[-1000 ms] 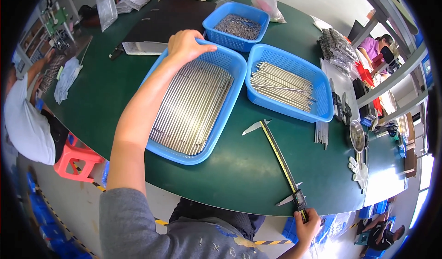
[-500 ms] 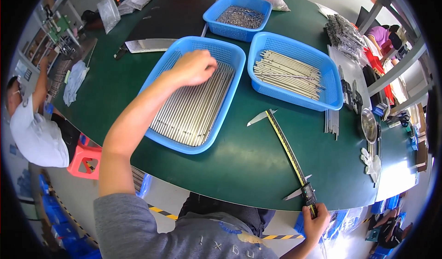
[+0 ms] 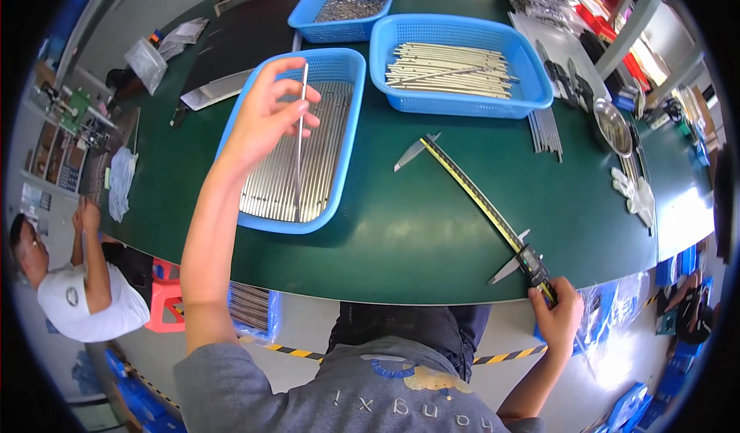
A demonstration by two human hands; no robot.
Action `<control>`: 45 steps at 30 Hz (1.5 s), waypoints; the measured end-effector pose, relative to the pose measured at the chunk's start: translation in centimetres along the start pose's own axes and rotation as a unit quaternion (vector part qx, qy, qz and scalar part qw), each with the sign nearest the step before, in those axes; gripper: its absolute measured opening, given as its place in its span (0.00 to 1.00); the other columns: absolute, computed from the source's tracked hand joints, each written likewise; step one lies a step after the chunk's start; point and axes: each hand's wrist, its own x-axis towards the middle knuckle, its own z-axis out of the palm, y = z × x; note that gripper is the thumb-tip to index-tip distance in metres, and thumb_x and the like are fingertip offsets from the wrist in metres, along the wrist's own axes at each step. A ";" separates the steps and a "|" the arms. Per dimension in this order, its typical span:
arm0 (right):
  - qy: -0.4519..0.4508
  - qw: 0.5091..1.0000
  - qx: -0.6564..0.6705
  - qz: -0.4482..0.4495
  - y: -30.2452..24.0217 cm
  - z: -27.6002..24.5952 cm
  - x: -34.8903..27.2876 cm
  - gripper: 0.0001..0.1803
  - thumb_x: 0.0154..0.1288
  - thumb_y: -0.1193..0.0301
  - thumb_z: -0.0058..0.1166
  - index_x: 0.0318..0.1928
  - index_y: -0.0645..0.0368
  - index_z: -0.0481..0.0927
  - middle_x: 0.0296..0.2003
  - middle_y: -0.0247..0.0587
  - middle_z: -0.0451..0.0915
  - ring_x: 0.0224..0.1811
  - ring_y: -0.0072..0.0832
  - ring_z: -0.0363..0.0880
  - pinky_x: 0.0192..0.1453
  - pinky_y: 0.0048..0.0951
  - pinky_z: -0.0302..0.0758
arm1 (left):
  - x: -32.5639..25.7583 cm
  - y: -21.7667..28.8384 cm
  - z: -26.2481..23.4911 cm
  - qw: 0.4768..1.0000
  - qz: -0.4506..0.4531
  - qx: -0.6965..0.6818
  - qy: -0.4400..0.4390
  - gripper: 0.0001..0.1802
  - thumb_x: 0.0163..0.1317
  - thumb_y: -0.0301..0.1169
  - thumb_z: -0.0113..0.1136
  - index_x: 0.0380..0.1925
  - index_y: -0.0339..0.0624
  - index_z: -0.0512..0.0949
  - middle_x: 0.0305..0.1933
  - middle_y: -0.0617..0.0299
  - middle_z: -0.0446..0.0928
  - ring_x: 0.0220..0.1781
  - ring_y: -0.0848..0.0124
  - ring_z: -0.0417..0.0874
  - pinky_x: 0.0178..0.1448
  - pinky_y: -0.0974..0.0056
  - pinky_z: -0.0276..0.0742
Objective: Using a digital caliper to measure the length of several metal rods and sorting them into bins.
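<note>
My left hand (image 3: 271, 117) is raised over the near blue basket (image 3: 353, 136), closed on one thin metal rod (image 3: 299, 156) pinched between thumb and fingers. The rod slants downward, its lower end over the rods in the basket. Many similar metal rods (image 3: 324, 140) lie side by side there. By the table's front edge, my right hand (image 3: 556, 310) grips the end of a long digital caliper (image 3: 486, 216). Its jaws are spread wide apart, and its far end lies over the green table (image 3: 385, 256).
A second blue basket (image 3: 532, 98) of rods stands right, and a third blue basket (image 3: 347, 32) with small metal parts behind. Loose rods (image 3: 546, 134), pliers-like tools (image 3: 569, 78), a metal bowl (image 3: 611, 125) and a white glove (image 3: 634, 194) lie right. A co-worker (image 3: 85, 286) sits at left.
My left hand has lifted out of the basket and now holds up a metal rod. My right hand still holds the caliper. The whole view has shifted.
</note>
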 end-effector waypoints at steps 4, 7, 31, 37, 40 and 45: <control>0.009 1.000 -0.004 0.014 0.2 0.4 -0.5 0.17 0.46 0.65 0.66 0.25 0.62 0.73 0.16 0.43 0.70 0.14 0.34 0.67 0.21 0.31 0.63 | -3.8 1.9 3.7 0.967 0.245 0.025 0.066 0.18 0.59 0.15 0.49 0.51 0.32 0.71 0.42 0.54 0.79 0.37 0.70 0.82 0.40 0.69 0.78; 0.011 1.000 -0.002 0.011 0.0 -0.2 -1.2 0.17 0.46 0.64 0.66 0.27 0.63 0.74 0.17 0.42 0.71 0.14 0.31 0.68 0.20 0.29 0.63 | -6.7 5.2 7.1 0.880 0.403 0.237 -0.088 0.10 0.55 0.19 0.56 0.38 0.39 0.80 0.41 0.55 0.80 0.40 0.64 0.82 0.46 0.65 0.79; -0.010 0.998 0.017 0.064 -0.4 -0.2 -2.1 0.17 0.47 0.65 0.67 0.30 0.64 0.76 0.18 0.40 0.72 0.16 0.27 0.67 0.22 0.26 0.64 | -7.7 -6.8 17.3 0.726 0.614 0.275 -0.144 0.11 0.54 0.33 0.57 0.38 0.47 0.77 0.41 0.63 0.79 0.41 0.67 0.80 0.47 0.57 0.81; -0.008 0.998 0.024 0.055 -0.4 -0.3 -2.4 0.16 0.47 0.65 0.67 0.29 0.64 0.76 0.18 0.40 0.72 0.16 0.27 0.67 0.22 0.26 0.64 | -7.9 -6.9 17.4 0.738 0.596 0.277 -0.154 0.10 0.54 0.32 0.57 0.37 0.46 0.78 0.40 0.63 0.79 0.42 0.67 0.80 0.49 0.57 0.80; -0.012 0.999 0.021 0.044 -0.6 -0.6 -2.8 0.15 0.48 0.66 0.66 0.31 0.63 0.76 0.19 0.40 0.73 0.16 0.27 0.68 0.22 0.26 0.65 | -7.8 -7.0 17.7 0.752 0.580 0.269 -0.161 0.10 0.51 0.31 0.59 0.35 0.45 0.79 0.39 0.62 0.78 0.43 0.67 0.80 0.50 0.58 0.80; -0.020 0.999 0.020 0.041 -1.5 -0.5 -3.2 0.15 0.50 0.67 0.65 0.33 0.63 0.75 0.20 0.40 0.73 0.16 0.27 0.69 0.21 0.26 0.66 | -7.2 -6.3 17.2 0.772 0.534 0.286 -0.190 0.11 0.48 0.27 0.61 0.34 0.45 0.81 0.34 0.63 0.76 0.41 0.67 0.80 0.52 0.58 0.80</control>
